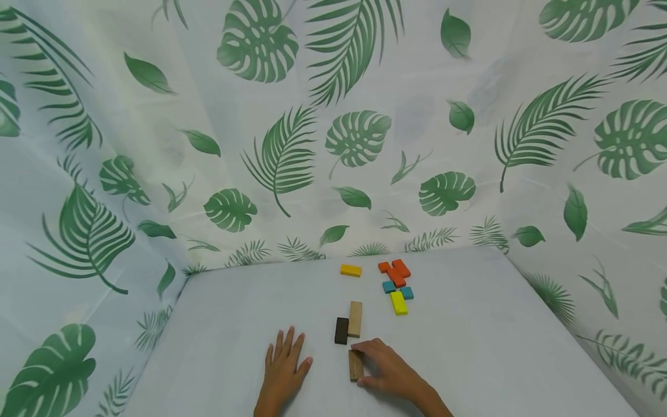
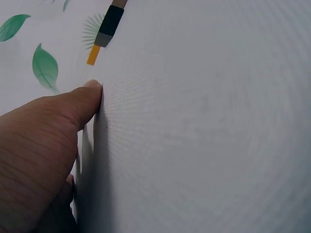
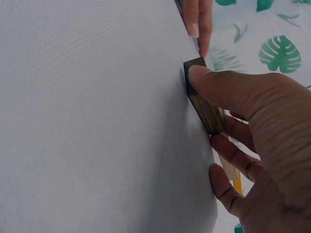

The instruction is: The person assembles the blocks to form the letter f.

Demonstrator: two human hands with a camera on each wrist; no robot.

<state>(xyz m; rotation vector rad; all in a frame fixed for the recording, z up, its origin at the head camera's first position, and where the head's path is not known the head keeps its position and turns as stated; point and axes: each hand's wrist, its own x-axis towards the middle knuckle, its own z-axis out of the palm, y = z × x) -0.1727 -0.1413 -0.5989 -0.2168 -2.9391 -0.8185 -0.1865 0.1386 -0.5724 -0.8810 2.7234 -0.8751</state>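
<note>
My right hand (image 1: 388, 370) holds a brown wooden block (image 1: 356, 366) by its two ends, thumb at the near end and fingers at the far end. In the right wrist view the thumb presses on one end of that brown block (image 3: 206, 104). My left hand (image 1: 283, 370) lies flat on the table to the left, fingers straight and spread, with nothing in it. Just beyond the held block, a dark brown block (image 1: 341, 330) lies against a light tan block (image 1: 355, 319). Both also show partly in the left wrist view, near the top.
Farther back lie an orange-yellow block (image 1: 351, 270), several red blocks (image 1: 401, 268), two blue blocks (image 1: 389, 286) and a yellow block (image 1: 399, 303). The white table (image 1: 234, 313) meets a leaf-patterned cloth (image 1: 354, 191) at its back and sides.
</note>
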